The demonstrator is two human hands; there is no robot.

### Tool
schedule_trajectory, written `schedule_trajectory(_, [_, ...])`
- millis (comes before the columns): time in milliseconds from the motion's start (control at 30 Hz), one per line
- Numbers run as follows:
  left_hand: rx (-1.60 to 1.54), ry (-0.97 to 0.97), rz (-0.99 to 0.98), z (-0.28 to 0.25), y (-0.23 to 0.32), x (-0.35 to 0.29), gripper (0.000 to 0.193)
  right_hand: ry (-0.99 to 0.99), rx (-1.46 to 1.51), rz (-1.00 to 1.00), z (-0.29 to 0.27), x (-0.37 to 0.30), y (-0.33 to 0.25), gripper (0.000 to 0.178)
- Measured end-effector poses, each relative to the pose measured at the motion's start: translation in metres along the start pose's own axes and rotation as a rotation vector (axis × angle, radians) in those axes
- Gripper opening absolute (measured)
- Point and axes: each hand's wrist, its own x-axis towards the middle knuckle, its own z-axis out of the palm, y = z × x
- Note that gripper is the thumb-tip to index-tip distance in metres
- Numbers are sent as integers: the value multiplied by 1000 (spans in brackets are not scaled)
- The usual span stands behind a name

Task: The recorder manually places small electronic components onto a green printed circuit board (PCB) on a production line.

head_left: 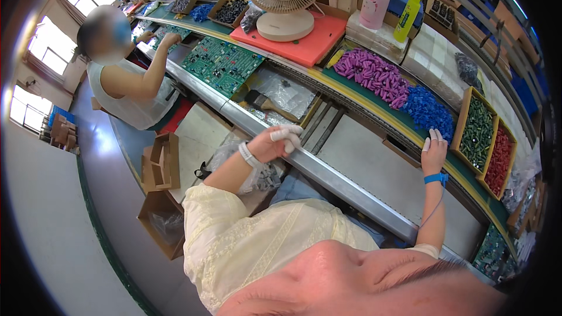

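My left hand (pixel 280 142), with white finger covers and a white wristband, is above the near metal rail (pixel 339 178). Its fingers are curled together, and whatever they may hold is hidden. Farther right, my right hand (pixel 434 155) reaches across the line with fingers stretched out, wearing white covers and a blue wrist strap (pixel 436 178) with a cord. Those fingertips touch or hover at the near edge of a heap of small blue parts (pixel 430 111); I cannot tell which. Left of that heap lie purple cylindrical parts (pixel 369 75).
Boxes of green parts (pixel 475 131) and red parts (pixel 499 161) stand at the right. Circuit boards (pixel 222 65) lie on the line at left, near a brush (pixel 264 103). Behind are a fan (pixel 284 0), a pink bottle (pixel 375 1) and a yellow-green bottle (pixel 408 17). A co-worker (pixel 132 82) works at far left.
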Motion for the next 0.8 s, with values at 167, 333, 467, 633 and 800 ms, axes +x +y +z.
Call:
schedule_trajectory(167, [623, 439, 382, -70, 73, 0, 27, 3, -22, 2, -1, -1, -3, 26])
schedule_trajectory(333, [1586, 1122, 651, -188, 150, -19, 33, 0, -31, 7, -2, -1, -4, 27])
schedule_trajectory(467, [1922, 1419, 275, -215, 190, -31, 41, 4, -46, 16, -1, -3, -4, 26])
schedule_trajectory(633, [1922, 1457, -45, -235, 214, -23, 43, 13, -59, 11, 2, -1, -5, 27])
schedule_trajectory(800, [1947, 1391, -263, -219, 219, -1, 40, 3, -69, 24, 3, -2, -5, 28])
